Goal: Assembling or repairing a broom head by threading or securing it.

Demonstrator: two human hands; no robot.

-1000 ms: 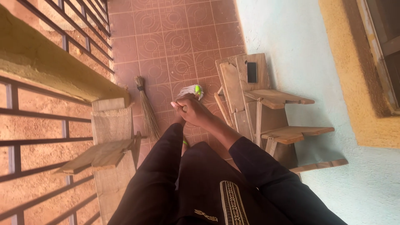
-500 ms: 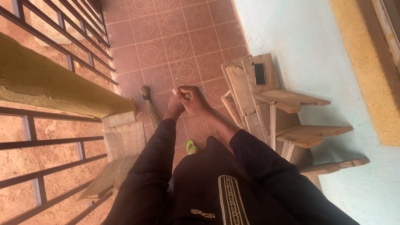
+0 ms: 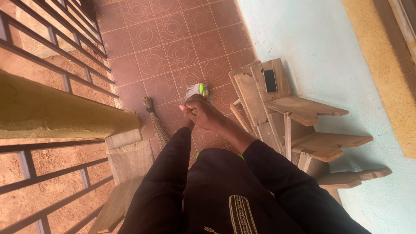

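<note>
My right hand (image 3: 207,115) and my left hand (image 3: 186,118) are clasped together around the top end of a wooden mop handle (image 3: 194,111), seen end-on. The right hand lies over the left, which is mostly hidden. Just beyond my hands the white stringy mop head (image 3: 195,91) with a bright green fitting rests on the red patterned floor tiles (image 3: 164,47). Both arms are in dark sleeves.
A straw hand broom (image 3: 155,123) lies on the tiles to the left. Stacked wooden benches (image 3: 299,110) stand along the pale wall (image 3: 312,39), with a dark phone (image 3: 270,80) on one. Another wooden bench (image 3: 128,158) and a metal railing (image 3: 52,39) are on the left. A green sandal (image 3: 198,154) peeks out below.
The mop head was hidden under my hands half a second ago and now shows beyond them again. My hands have shifted slightly down and the view has tilted.
</note>
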